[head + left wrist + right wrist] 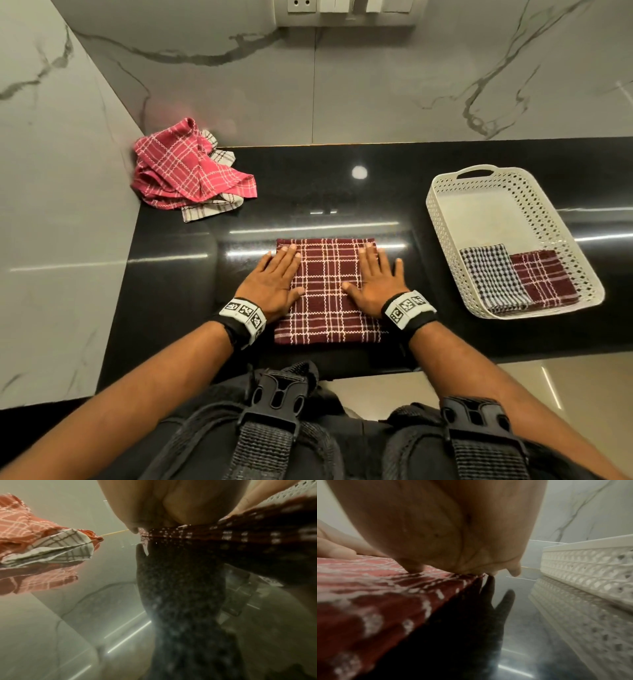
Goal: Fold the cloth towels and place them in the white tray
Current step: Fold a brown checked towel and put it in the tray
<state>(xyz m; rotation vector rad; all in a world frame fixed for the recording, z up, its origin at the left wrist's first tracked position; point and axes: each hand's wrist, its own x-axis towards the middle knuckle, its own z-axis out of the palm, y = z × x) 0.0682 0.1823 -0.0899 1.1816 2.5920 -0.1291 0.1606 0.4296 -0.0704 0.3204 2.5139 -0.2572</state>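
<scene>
Flat on a glossy black counter (479, 161), a person's left hand (274, 279) and right hand (376, 277) press a folded maroon plaid towel (325, 308), fingers straight and spread, neither grip closed around anything. The left palm covers the cloth's left edge, the right its right edge, outer fingers spilling onto the stone. To the right stands the white perforated tray (442, 219), holding a folded black-and-white checked towel (489, 277) beside a folded maroon one (544, 277) at its near end. A crumpled pink plaid towel (181, 168) lies heaped over a white striped towel (209, 209) in the far left corner.
</scene>
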